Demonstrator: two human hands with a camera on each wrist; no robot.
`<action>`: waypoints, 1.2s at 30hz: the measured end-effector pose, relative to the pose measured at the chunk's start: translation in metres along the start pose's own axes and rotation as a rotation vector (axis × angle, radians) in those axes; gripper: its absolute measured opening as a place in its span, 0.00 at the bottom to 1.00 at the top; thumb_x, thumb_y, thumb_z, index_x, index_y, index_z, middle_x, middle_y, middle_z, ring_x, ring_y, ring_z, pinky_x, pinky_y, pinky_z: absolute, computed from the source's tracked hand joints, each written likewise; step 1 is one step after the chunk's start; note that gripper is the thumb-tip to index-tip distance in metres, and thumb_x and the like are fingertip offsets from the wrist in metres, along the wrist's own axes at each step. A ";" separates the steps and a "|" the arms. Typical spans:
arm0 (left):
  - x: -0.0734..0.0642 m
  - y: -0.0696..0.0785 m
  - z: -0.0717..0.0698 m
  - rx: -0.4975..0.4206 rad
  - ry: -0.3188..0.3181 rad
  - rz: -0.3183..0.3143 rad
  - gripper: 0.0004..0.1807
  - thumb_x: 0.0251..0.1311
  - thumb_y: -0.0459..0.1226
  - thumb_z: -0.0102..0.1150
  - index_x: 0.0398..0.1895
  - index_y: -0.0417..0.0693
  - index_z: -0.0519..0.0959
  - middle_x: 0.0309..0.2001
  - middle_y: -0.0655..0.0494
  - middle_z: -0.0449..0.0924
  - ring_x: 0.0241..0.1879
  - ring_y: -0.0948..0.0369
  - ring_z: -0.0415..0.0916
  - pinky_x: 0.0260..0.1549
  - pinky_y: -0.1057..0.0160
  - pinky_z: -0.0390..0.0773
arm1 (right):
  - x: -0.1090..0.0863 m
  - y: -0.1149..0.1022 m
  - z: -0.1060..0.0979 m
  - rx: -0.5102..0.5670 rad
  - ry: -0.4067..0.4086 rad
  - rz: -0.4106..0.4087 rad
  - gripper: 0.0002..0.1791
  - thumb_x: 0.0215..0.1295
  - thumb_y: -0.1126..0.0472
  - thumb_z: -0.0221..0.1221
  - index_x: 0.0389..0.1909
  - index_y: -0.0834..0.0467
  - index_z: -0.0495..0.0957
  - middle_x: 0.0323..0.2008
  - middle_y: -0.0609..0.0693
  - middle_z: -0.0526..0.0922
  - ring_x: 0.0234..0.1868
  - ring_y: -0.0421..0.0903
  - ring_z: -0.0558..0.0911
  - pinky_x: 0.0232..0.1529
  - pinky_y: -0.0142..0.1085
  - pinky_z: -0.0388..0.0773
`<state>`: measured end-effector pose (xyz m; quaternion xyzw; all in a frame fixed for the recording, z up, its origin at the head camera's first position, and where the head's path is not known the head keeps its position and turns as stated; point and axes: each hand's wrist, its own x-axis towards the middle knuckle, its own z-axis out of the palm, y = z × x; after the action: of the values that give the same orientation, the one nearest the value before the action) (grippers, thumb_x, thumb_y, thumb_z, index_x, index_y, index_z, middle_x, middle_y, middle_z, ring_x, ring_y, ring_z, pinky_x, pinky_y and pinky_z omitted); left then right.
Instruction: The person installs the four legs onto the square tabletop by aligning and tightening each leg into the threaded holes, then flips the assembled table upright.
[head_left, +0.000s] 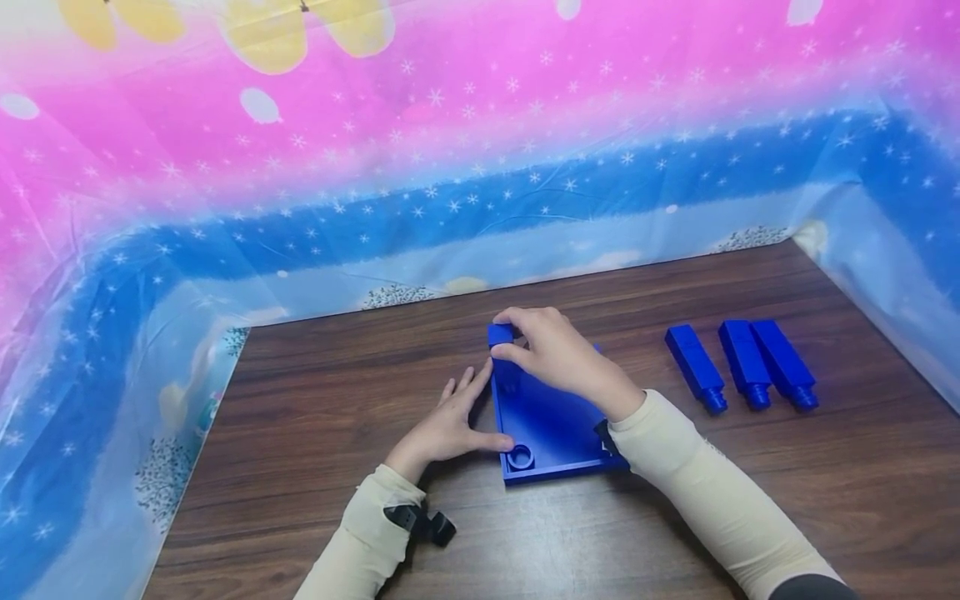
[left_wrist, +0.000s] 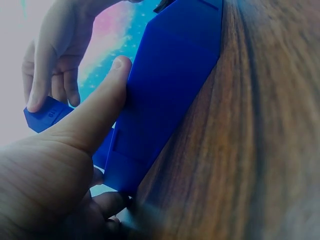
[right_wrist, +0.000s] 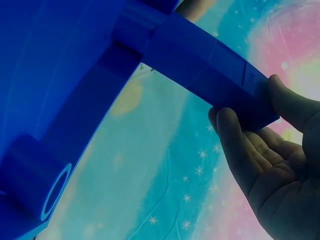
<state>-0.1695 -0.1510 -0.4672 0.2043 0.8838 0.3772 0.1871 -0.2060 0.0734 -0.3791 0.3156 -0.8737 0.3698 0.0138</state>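
A blue square panel (head_left: 551, 429) with a raised rim lies on the table, a round socket (head_left: 521, 457) showing at its near left corner. At the far left corner stands a blue square leg (head_left: 500, 335), its lower end at another socket (right_wrist: 134, 25) in the right wrist view. My right hand (head_left: 558, 354) pinches the top of that leg between thumb and fingers. Along the panel's left side rests my left hand (head_left: 446, 425), fingers spread and straight, thumb at the rim beside the near socket. The right forearm hides the panel's right part.
To the right on the wooden table (head_left: 337, 375) lie a blue leg (head_left: 693, 362) and, beside it, two more blue legs (head_left: 745, 358) side by side, threaded ends toward me. A patterned cloth (head_left: 450, 167) hangs behind the table and along its sides.
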 end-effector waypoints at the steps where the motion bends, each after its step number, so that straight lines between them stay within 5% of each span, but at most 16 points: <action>1: 0.000 0.000 0.000 -0.001 0.000 -0.002 0.69 0.55 0.59 0.78 0.87 0.57 0.37 0.86 0.50 0.39 0.84 0.49 0.27 0.79 0.41 0.26 | 0.000 -0.001 0.001 -0.002 0.005 0.005 0.22 0.74 0.60 0.67 0.62 0.68 0.79 0.49 0.59 0.89 0.49 0.52 0.90 0.51 0.45 0.87; 15: -0.004 0.001 -0.005 -0.011 0.013 -0.018 0.69 0.55 0.58 0.78 0.87 0.55 0.38 0.86 0.47 0.39 0.84 0.47 0.27 0.79 0.39 0.26 | 0.002 -0.009 0.006 0.003 0.030 0.065 0.23 0.75 0.58 0.66 0.64 0.66 0.79 0.54 0.59 0.88 0.51 0.52 0.90 0.51 0.45 0.87; 19: -0.003 -0.001 -0.005 -0.006 0.004 -0.013 0.69 0.55 0.61 0.77 0.88 0.56 0.39 0.86 0.46 0.37 0.84 0.45 0.25 0.78 0.37 0.28 | 0.001 -0.007 0.003 -0.025 0.009 0.052 0.28 0.74 0.54 0.67 0.68 0.64 0.77 0.58 0.58 0.86 0.57 0.53 0.87 0.58 0.48 0.84; 28: -0.001 0.001 -0.003 0.003 -0.002 -0.002 0.69 0.56 0.61 0.76 0.88 0.59 0.36 0.86 0.50 0.38 0.84 0.49 0.26 0.79 0.40 0.27 | -0.012 0.005 -0.022 -0.053 0.028 0.078 0.40 0.71 0.43 0.68 0.76 0.58 0.70 0.71 0.57 0.77 0.70 0.59 0.76 0.69 0.59 0.73; 36: 0.000 0.001 0.000 0.007 -0.004 -0.012 0.70 0.55 0.62 0.76 0.88 0.58 0.37 0.86 0.48 0.38 0.84 0.48 0.26 0.79 0.39 0.28 | -0.032 0.028 -0.049 -0.094 0.035 0.139 0.40 0.70 0.47 0.70 0.76 0.59 0.69 0.72 0.60 0.75 0.71 0.62 0.74 0.69 0.62 0.71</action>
<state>-0.1689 -0.1505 -0.4666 0.2005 0.8859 0.3724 0.1904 -0.2061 0.1376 -0.3696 0.2467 -0.9096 0.3338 0.0182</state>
